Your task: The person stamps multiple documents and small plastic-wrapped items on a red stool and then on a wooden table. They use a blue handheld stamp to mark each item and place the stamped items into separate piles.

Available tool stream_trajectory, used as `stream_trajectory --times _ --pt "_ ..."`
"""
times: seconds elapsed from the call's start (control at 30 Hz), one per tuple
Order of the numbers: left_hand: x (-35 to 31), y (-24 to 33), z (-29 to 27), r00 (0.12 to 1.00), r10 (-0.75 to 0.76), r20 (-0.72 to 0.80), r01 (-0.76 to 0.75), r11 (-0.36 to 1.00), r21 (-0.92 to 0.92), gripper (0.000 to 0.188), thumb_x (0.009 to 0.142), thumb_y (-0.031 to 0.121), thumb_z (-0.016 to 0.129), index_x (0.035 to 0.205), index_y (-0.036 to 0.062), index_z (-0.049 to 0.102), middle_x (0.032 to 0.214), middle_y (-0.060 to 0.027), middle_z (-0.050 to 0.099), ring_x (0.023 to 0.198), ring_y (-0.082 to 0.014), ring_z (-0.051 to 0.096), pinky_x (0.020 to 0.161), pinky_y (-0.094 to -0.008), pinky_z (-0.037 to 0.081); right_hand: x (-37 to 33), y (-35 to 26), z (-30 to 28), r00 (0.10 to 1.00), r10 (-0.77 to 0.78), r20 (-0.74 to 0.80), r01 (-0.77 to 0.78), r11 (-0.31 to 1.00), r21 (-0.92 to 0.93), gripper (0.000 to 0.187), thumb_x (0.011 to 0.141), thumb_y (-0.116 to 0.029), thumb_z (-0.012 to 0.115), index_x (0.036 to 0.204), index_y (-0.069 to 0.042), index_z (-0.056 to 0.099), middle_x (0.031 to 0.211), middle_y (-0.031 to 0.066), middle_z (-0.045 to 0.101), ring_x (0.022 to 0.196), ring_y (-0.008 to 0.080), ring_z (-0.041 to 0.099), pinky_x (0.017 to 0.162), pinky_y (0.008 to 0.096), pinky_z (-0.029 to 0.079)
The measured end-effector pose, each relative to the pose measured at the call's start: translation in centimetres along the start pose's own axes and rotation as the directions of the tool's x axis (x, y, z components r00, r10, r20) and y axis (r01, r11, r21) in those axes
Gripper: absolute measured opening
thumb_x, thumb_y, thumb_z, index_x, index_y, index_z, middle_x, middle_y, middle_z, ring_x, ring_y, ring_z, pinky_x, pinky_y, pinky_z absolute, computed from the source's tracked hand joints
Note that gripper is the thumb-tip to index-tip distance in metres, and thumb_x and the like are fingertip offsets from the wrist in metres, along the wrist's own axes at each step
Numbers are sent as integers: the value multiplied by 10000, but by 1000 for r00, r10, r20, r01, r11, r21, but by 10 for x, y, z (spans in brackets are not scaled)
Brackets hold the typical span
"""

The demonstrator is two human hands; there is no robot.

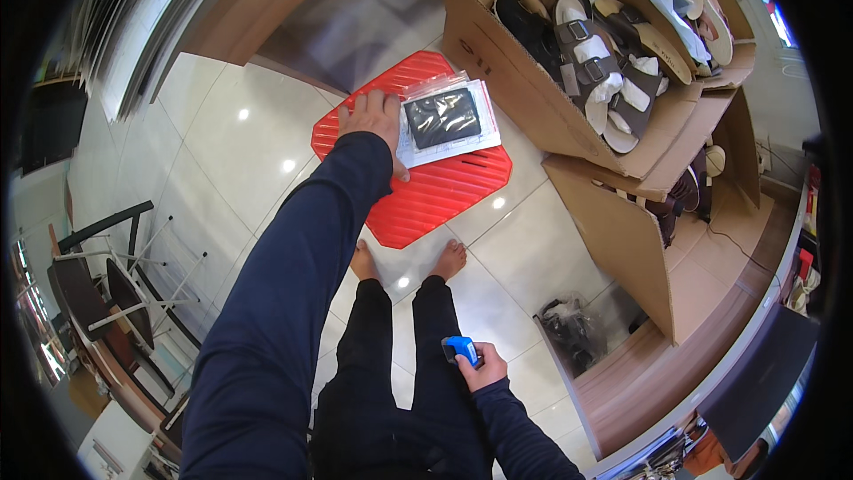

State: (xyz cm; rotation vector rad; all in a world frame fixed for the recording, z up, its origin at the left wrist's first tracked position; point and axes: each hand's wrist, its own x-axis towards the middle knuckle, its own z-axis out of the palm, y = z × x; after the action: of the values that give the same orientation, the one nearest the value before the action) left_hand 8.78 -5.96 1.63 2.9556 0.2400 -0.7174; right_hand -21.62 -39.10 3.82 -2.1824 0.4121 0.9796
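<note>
We look down at a glossy floor of pale tiles (222, 133), with bright ceiling lights mirrored in it. In the middle of the floor stands a red ribbed stool top (426, 191), eight-sided. On its far part lies a clear flat bag (444, 120) holding a dark folded item on white paper.

Our left hand (373, 120) reaches forward in a dark blue sleeve and rests flat on the stool, fingers spread, the thumb pressing the left edge of the bag. It grips nothing; it only pins the bag down.

Our right hand (480, 364) hangs low near our right leg, well apart from the stool. Its fingers are curled closed around a small blue and black handheld device (459, 348).

Just near of the stool we see our bare feet (409, 262) and black trousers.

To the right stands a large open cardboard box (533, 98) filled with sandals (595, 62) in black, grey and tan. A second open cardboard box (640, 258) stands nearer beside it. Near that box, on the floor, lies a dark bundle in clear plastic (569, 329). At the far left, folding chairs (115, 293) lean together.
</note>
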Motion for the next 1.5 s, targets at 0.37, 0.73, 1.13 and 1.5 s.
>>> stream_trajectory --times 0.37,0.73,1.13,1.5 --pt "-7 -4 15 991 -107 87 114 990 -83 1032 453 372 997 1301 88 481 1243 -139 597 1159 -343 598 964 -484 467 4 8 -25 999 -25 -21 24 999 -46 384 776 -241 846 1023 -42 631 810 118 695 646 219 649 657 346 543" --pt "-139 -75 -39 988 107 110 42 503 -863 767 607 235 956 1191 -1 519 982 -127 684 932 -211 663 840 -334 518 6 2 -71 984 -162 -67 144 965 -221 395 757 -268 849 1012 -37 654 887 174 720 779 320 714 726 408 565" --pt "-559 -320 -163 737 -630 -245 -74 284 -956 497 789 168 852 1157 29 547 978 -49 673 914 -119 632 823 -287 509 47 -120 -16 686 -720 100 698 614 -369 364 730 -236 851 897 -8 622 791 138 667 730 259 648 701 399 536" --pt "-889 -457 51 -118 -979 164 -512 -82 -855 245 924 147 724 1085 -34 691 933 -75 733 772 -123 686 687 -286 559 -79 -378 265 597 -687 415 757 654 -6 311 847 -101 762 1050 5 551 789 124 654 494 157 573 379 286 471"
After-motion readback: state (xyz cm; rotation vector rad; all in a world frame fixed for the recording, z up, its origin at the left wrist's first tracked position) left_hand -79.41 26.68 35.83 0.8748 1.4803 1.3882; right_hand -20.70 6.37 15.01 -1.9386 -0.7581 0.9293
